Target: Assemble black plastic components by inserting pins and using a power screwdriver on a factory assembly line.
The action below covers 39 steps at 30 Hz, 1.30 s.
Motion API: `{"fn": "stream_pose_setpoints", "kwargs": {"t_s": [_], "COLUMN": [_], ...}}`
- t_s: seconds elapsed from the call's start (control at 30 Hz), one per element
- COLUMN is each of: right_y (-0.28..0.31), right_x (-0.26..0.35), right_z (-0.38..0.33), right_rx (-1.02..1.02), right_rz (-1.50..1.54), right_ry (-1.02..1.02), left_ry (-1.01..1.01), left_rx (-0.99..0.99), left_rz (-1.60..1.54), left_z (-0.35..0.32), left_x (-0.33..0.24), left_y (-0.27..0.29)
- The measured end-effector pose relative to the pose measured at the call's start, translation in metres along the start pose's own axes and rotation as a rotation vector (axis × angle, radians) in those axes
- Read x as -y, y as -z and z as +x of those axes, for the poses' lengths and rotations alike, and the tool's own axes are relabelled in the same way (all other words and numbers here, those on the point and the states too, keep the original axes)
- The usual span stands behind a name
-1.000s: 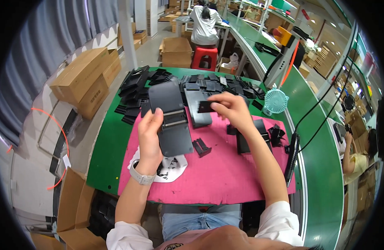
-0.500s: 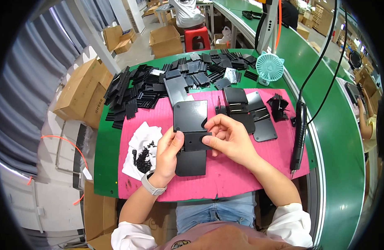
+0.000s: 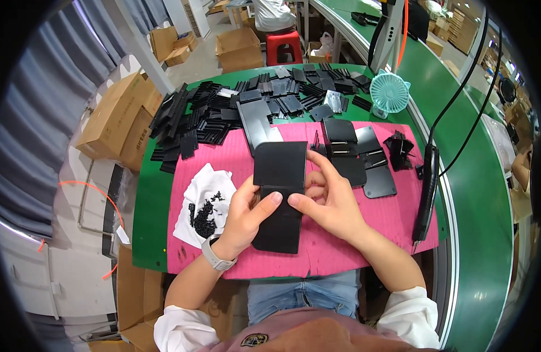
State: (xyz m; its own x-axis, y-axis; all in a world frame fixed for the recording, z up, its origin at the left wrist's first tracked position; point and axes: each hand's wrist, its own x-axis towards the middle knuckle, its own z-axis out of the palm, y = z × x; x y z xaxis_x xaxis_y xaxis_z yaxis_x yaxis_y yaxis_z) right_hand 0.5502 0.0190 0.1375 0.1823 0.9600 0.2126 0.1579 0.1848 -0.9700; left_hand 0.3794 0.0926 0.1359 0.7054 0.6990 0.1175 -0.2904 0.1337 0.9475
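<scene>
Above the pink mat (image 3: 352,246) I hold a long black plastic panel assembly (image 3: 280,164), two flat plates joined by a middle section. My left hand (image 3: 242,216) is closed on its left edge, thumb pressing the middle. From the right side my right hand (image 3: 335,205) grips it, thumb on the face and fingers partly hidden behind. Left of my hands, a white cloth (image 3: 185,220) bears a heap of small black parts (image 3: 204,218), too small to name. Behind the held assembly lies a dark grey plate (image 3: 256,124). More black panels (image 3: 379,180) rest at the mat's right.
A pile of black plates and ribbed strips (image 3: 215,129) covers the green table's (image 3: 147,234) far side. At the right stand a teal fan (image 3: 390,94) and a corded black electric screwdriver (image 3: 426,199). A black bundle (image 3: 399,149) sits near it. Cardboard boxes (image 3: 112,117) are at left.
The panel assembly has turned over: a plainer face is toward me, without the round corner marks. Both thumbs have come together on its middle. My view has shifted slightly.
</scene>
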Motion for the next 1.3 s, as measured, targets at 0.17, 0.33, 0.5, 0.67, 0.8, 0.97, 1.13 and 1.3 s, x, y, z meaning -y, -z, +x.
{"fn": "stream_pose_setpoints", "kwargs": {"t_s": [0.17, 0.33, 0.5, 0.67, 0.8, 0.97, 1.13, 1.3], "right_y": [0.001, 0.003, 0.013, 0.05, 0.053, 0.029, 0.022, 0.029], "right_x": [-0.001, -0.002, -0.001, 0.02, 0.022, 0.016, 0.025, 0.013], "right_z": [-0.002, -0.004, 0.0, 0.002, -0.001, -0.002, -0.002, -0.007], "right_rx": [0.014, 0.005, 0.012, 0.113, 0.167, 0.254, 0.254, 0.185], "right_rz": [0.09, 0.185, 0.217, 0.122, -0.121, -0.463, -0.484, -0.785], "right_ry": [-0.029, -0.014, -0.084, -0.269, -0.284, -0.141, -0.23, -0.031], "left_ry": [-0.037, -0.005, -0.126, -0.301, -0.389, -0.209, -0.295, -0.237], "left_rx": [0.018, 0.009, -0.059, -0.359, -0.606, -0.351, -0.243, -0.148], "left_rz": [0.045, 0.003, 0.059, 0.559, 0.827, 1.331, 1.563, 1.6], "left_z": [-0.001, -0.003, 0.001, 0.0, -0.02, -0.047, -0.035, -0.024], "left_x": [-0.001, -0.003, -0.002, -0.028, -0.047, -0.036, -0.027, -0.028], "left_y": [-0.001, -0.006, 0.0, 0.043, 0.081, 0.099, 0.092, 0.087]}}
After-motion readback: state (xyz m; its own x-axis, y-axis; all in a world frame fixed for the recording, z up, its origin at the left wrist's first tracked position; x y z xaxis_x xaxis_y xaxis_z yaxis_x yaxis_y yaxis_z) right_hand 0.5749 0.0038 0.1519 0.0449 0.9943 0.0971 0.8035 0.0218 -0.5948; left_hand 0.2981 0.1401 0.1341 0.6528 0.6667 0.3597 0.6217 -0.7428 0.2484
